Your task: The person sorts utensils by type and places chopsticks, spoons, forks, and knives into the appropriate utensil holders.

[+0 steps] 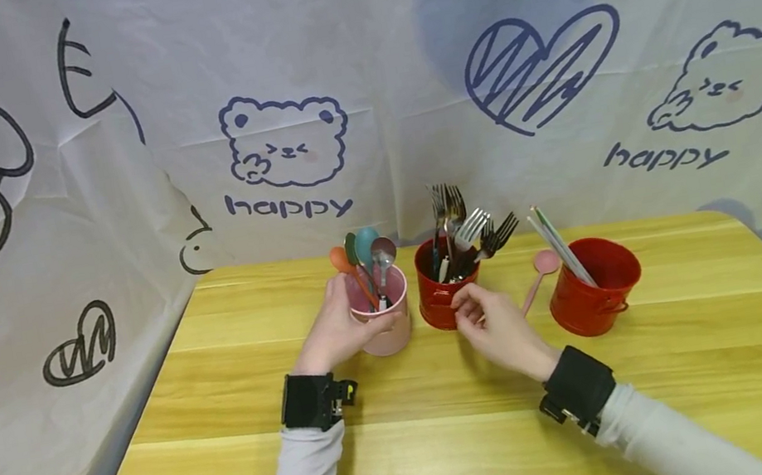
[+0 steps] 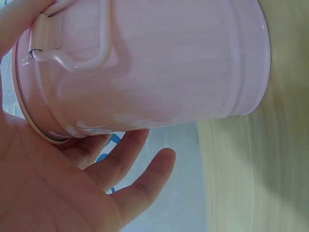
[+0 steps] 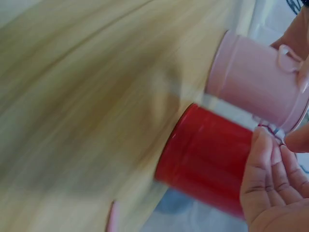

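Note:
A pink bucket [image 1: 387, 341] stands on the table, with several spoons [image 1: 367, 246] in orange, green, blue and metal leaning inside. My left hand [image 1: 343, 328] holds it near the rim, thumb across the front and fingers round the far side; in the left wrist view, its wire handle [image 2: 107, 34] hangs by the thumb. Just right is a red bucket [image 1: 435, 301] full of metal forks [image 1: 473, 226]. My right hand [image 1: 501, 331] is at the front of that red bucket, fingers loosely bent, with nothing visible in them; the right wrist view shows its fingers [image 3: 263, 164] overlapping the bucket.
A second red bucket [image 1: 583, 313] stands farther right, with thin pale sticks [image 1: 564, 249] leaning in it. Between the two red buckets lies a pink spoon [image 1: 546, 261]. A white cloth [image 1: 410, 140] with drawn bears and hearts hangs behind the wooden table [image 1: 431, 447].

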Action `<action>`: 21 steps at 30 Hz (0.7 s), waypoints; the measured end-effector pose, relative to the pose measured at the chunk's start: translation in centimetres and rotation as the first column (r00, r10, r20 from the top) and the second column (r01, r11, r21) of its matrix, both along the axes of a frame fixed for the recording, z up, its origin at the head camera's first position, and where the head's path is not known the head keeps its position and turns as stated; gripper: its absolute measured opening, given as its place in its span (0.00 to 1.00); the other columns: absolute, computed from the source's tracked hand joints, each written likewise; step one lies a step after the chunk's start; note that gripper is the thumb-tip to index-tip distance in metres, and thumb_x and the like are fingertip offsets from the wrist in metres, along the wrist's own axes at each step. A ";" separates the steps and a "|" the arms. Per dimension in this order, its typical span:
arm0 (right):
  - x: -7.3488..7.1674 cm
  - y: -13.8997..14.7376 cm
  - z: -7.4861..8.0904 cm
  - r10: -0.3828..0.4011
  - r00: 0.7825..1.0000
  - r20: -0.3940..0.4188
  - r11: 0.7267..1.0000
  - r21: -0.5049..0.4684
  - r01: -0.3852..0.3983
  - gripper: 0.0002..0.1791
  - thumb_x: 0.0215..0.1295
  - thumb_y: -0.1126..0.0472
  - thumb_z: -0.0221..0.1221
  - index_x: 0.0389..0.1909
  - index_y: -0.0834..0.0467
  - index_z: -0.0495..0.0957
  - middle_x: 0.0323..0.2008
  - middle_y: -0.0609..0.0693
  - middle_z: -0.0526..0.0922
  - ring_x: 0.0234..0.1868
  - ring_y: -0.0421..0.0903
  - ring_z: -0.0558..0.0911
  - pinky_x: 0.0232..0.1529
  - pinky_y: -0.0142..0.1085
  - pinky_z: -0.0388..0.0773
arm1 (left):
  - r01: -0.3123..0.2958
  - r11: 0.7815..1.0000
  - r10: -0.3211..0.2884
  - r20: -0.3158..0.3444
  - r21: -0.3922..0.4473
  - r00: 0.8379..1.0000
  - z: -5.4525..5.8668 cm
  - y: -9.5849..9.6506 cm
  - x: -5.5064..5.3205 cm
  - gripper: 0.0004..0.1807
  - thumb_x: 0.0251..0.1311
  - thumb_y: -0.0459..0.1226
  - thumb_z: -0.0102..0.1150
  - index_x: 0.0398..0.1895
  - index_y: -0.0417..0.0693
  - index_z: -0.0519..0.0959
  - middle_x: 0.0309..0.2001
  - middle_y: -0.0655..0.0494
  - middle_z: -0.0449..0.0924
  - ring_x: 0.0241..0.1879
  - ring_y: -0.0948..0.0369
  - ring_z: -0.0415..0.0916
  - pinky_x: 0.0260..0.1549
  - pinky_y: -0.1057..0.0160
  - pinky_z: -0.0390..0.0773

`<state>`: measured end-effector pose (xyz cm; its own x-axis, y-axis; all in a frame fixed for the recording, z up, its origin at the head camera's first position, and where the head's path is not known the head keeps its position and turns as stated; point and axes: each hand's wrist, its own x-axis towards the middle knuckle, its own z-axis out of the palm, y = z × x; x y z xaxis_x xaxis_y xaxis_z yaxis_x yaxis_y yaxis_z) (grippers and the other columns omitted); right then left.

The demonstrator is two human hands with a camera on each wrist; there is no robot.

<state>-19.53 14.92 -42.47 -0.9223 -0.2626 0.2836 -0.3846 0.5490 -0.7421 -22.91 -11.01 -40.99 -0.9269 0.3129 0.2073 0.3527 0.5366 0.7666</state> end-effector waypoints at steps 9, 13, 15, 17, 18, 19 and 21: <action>-1.1 3.9 -0.1 -0.131 0.991 -0.030 0.943 0.303 0.134 0.16 0.61 0.67 0.60 0.49 0.68 0.78 0.44 0.63 0.85 0.43 0.57 0.84 0.46 0.52 0.83 | -0.002 1.000 0.003 0.017 -0.008 1.000 0.0 -0.1 0.1 0.43 0.51 0.42 0.76 0.67 0.39 0.63 0.62 0.41 0.67 0.66 0.45 0.64 0.68 0.41 0.67; -1.2 4.7 -0.2 -0.189 0.982 0.018 0.891 0.423 0.163 0.20 0.63 0.63 0.61 0.54 0.69 0.75 0.53 0.68 0.79 0.48 0.65 0.82 0.47 0.59 0.81 | -0.009 1.000 0.009 0.029 -0.009 1.000 0.0 -0.1 0.1 0.44 0.52 0.43 0.75 0.67 0.38 0.62 0.63 0.39 0.66 0.66 0.45 0.64 0.68 0.41 0.68; -1.2 4.9 -0.3 -0.207 0.977 0.046 0.871 0.464 0.163 0.22 0.64 0.62 0.60 0.56 0.69 0.74 0.54 0.70 0.77 0.47 0.67 0.82 0.47 0.60 0.81 | -0.013 1.000 0.013 0.029 -0.009 1.000 0.0 -0.1 0.1 0.44 0.52 0.43 0.75 0.68 0.38 0.61 0.63 0.39 0.66 0.66 0.45 0.64 0.68 0.41 0.69; -1.3 5.0 -0.4 -0.216 0.974 0.071 0.857 0.492 0.155 0.23 0.65 0.60 0.60 0.57 0.69 0.73 0.56 0.71 0.76 0.48 0.68 0.81 0.48 0.61 0.81 | -0.009 1.000 0.010 0.022 -0.010 1.000 0.1 -0.1 0.1 0.44 0.52 0.43 0.76 0.68 0.38 0.62 0.62 0.40 0.67 0.66 0.45 0.64 0.68 0.41 0.68; -1.3 5.1 -0.5 -0.218 0.972 0.084 0.853 0.500 0.149 0.24 0.65 0.60 0.60 0.58 0.69 0.72 0.56 0.72 0.75 0.49 0.69 0.81 0.49 0.61 0.80 | -0.009 1.000 0.009 0.020 -0.011 1.000 0.1 -0.1 0.1 0.44 0.52 0.43 0.76 0.67 0.39 0.63 0.62 0.40 0.67 0.66 0.45 0.64 0.68 0.41 0.68; -1.4 5.1 -0.6 -0.221 0.970 0.097 0.849 0.509 0.143 0.25 0.65 0.59 0.60 0.59 0.69 0.72 0.57 0.72 0.75 0.50 0.69 0.81 0.50 0.62 0.80 | -0.006 1.000 0.007 0.016 -0.012 1.000 0.1 -0.1 0.1 0.43 0.52 0.43 0.76 0.67 0.39 0.63 0.62 0.40 0.67 0.65 0.45 0.64 0.68 0.41 0.68; -1.4 5.3 -0.8 -0.220 0.969 0.116 0.843 0.522 0.129 0.26 0.65 0.59 0.59 0.59 0.70 0.72 0.58 0.73 0.75 0.52 0.70 0.80 0.51 0.62 0.79 | -0.005 1.000 0.006 0.019 -0.012 1.000 0.1 0.0 0.1 0.43 0.51 0.43 0.76 0.66 0.39 0.64 0.61 0.40 0.68 0.65 0.44 0.64 0.68 0.41 0.68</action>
